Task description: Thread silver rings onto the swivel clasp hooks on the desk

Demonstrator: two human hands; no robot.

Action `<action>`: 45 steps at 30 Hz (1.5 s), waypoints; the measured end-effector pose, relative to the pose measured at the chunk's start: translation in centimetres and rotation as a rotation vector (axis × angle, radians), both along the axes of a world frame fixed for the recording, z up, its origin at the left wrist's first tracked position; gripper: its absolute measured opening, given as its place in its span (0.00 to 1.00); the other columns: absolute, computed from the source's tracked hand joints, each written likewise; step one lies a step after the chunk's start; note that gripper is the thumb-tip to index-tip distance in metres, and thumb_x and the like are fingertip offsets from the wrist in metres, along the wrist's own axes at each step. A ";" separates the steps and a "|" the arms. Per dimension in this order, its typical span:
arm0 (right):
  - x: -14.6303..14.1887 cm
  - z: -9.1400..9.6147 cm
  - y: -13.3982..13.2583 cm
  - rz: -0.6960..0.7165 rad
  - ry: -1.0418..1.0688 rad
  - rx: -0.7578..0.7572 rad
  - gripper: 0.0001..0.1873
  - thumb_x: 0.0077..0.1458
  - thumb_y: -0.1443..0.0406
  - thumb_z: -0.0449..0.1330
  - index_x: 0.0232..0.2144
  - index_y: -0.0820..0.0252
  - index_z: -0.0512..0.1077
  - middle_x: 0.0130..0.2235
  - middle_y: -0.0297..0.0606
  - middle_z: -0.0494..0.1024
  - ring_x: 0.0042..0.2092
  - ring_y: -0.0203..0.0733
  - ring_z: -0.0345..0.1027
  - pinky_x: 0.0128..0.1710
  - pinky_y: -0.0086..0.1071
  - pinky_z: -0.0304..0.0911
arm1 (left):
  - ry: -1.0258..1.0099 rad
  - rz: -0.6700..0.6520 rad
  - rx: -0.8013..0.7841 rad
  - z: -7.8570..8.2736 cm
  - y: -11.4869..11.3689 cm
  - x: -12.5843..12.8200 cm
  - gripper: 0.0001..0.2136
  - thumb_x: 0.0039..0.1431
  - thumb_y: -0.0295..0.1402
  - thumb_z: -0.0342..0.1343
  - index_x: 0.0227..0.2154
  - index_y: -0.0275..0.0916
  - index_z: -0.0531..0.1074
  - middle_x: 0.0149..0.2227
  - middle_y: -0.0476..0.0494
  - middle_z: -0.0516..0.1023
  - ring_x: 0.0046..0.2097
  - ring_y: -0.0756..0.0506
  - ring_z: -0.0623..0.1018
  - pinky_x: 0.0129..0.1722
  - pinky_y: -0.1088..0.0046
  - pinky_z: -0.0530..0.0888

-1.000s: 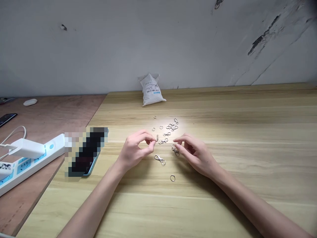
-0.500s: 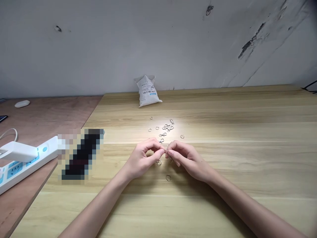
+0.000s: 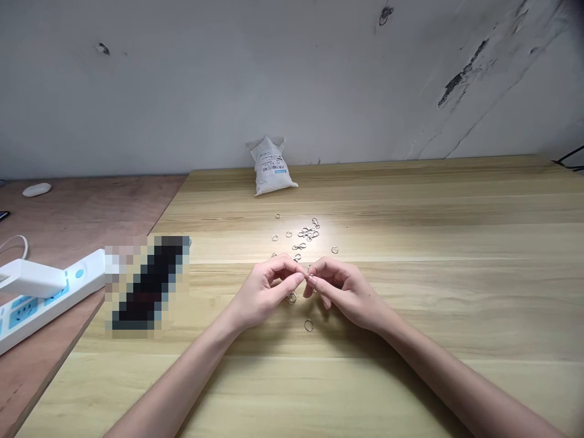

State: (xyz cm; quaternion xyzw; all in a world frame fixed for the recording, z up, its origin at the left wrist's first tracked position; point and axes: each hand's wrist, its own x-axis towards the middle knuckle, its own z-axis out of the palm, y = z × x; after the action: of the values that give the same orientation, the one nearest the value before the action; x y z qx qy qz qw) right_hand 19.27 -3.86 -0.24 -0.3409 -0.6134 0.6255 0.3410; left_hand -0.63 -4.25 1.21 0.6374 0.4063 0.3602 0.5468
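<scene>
My left hand [image 3: 269, 291] and my right hand [image 3: 344, 287] meet fingertip to fingertip over the wooden table. Both pinch a small silvery metal piece [image 3: 311, 277] that looks like a swivel clasp; fingers cover most of it. Below my left fingertips lies a metal ring pair [image 3: 292, 298]. Nearer me is a single split ring [image 3: 309, 325]. Beyond my hands, several swivel clasps [image 3: 308, 233] lie in a loose cluster, and another clasp [image 3: 297, 258] sits just behind my left fingers. Loose rings are scattered around, one ring [image 3: 334, 250] to the right.
A white labelled plastic bag [image 3: 272, 170] stands at the back by the wall. On the left are a blurred-out dark object [image 3: 148, 283] and a white power strip [image 3: 86, 277] with a plugged-in charger [image 3: 36, 278]. A white oval object [image 3: 37, 190] lies farther back.
My hands stay together in nearly the same place. The fingertips have shifted slightly around the metal piece, and less of the ring under my right fingers shows. The view has moved a little.
</scene>
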 end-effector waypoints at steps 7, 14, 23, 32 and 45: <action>0.2 -0.3 0.2 -0.039 -0.087 0.052 0.14 0.61 0.55 0.58 0.32 0.60 0.73 0.24 0.29 0.64 0.24 0.30 0.51 0.23 0.27 0.49 | 0.184 0.033 0.237 0.6 0.0 0.0 0.03 0.59 0.30 0.57 0.31 0.37 0.75 0.31 0.47 0.71 0.31 0.51 0.72 0.28 0.77 0.70; 0.2 0.0 0.4 -0.038 -0.026 0.049 0.14 0.61 0.56 0.58 0.33 0.60 0.75 0.27 0.32 0.70 0.26 0.31 0.57 0.26 0.27 0.54 | 0.192 0.050 0.272 0.5 0.0 0.2 0.03 0.59 0.29 0.57 0.32 0.37 0.74 0.32 0.47 0.72 0.31 0.52 0.72 0.27 0.77 0.70; 0.0 -0.3 -0.1 -0.085 -0.116 0.123 0.17 0.65 0.56 0.53 0.40 0.59 0.78 0.24 0.32 0.70 0.23 0.31 0.56 0.23 0.27 0.53 | 0.174 0.149 0.347 -0.1 -0.2 0.2 0.04 0.60 0.28 0.57 0.36 0.39 0.76 0.32 0.48 0.73 0.32 0.52 0.73 0.31 0.76 0.73; -0.2 -0.2 -0.4 -0.228 -0.076 0.220 0.12 0.61 0.58 0.59 0.34 0.59 0.78 0.26 0.34 0.76 0.21 0.30 0.59 0.21 0.27 0.57 | 0.142 0.195 0.224 -0.2 -0.3 0.5 0.04 0.60 0.33 0.58 0.34 0.39 0.77 0.32 0.47 0.71 0.31 0.52 0.73 0.27 0.78 0.73; -0.4 -0.5 -0.1 -0.173 0.021 0.133 0.11 0.59 0.58 0.61 0.38 0.59 0.74 0.30 0.37 0.78 0.26 0.33 0.68 0.23 0.27 0.65 | 0.134 0.166 0.175 0.2 -0.4 0.4 0.06 0.61 0.34 0.57 0.33 0.38 0.76 0.34 0.45 0.74 0.34 0.49 0.74 0.27 0.76 0.73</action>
State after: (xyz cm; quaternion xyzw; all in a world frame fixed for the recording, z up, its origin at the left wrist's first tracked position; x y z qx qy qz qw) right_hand 18.82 -3.98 -0.76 -0.3629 -0.6181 0.5551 0.4219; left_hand -0.21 -4.65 1.37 0.6695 0.4602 0.3947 0.4292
